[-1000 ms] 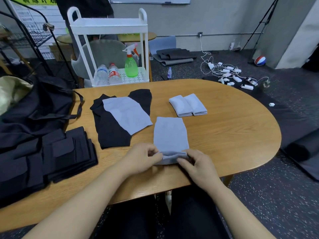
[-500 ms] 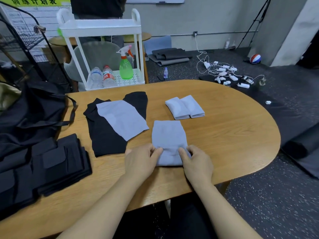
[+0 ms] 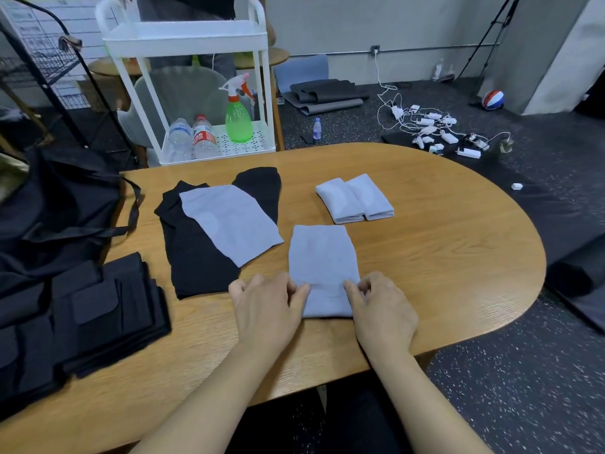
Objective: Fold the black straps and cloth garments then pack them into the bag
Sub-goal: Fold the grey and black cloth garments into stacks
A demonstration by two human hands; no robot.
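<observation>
Head view. A grey cloth (image 3: 322, 263) lies flat near the front edge of the desk (image 3: 442, 250), its near end turned over in a first fold. The left hand (image 3: 266, 309) and right hand (image 3: 381, 309) sit at the two near corners of that fold, thumb and forefinger of each curled in and pinching the doubled edge. A finished pair of folded grey pieces (image 3: 355, 199) rests toward the back edge of the desk; a second unfolded grey cloth (image 3: 230, 221) lies across a black garment (image 3: 196, 253) left of centre. A stack of black straps (image 3: 82, 316) occupies the left edge, with the black bag (image 3: 55, 208) behind it at the back-left corner.

Risks, as judgement: the cloth looks thin and soft, so uneven pull by the two hands would probably skew the fold; a loose pinch could let the doubled end spring open; the fold sits close to the front edge and might slide off if dragged nearer.

Obscured: the fingers under the fold, and how many layers they hold, cannot be told. The bag's opening is not visible, and the strap stack is cut off at the frame's left edge.
</observation>
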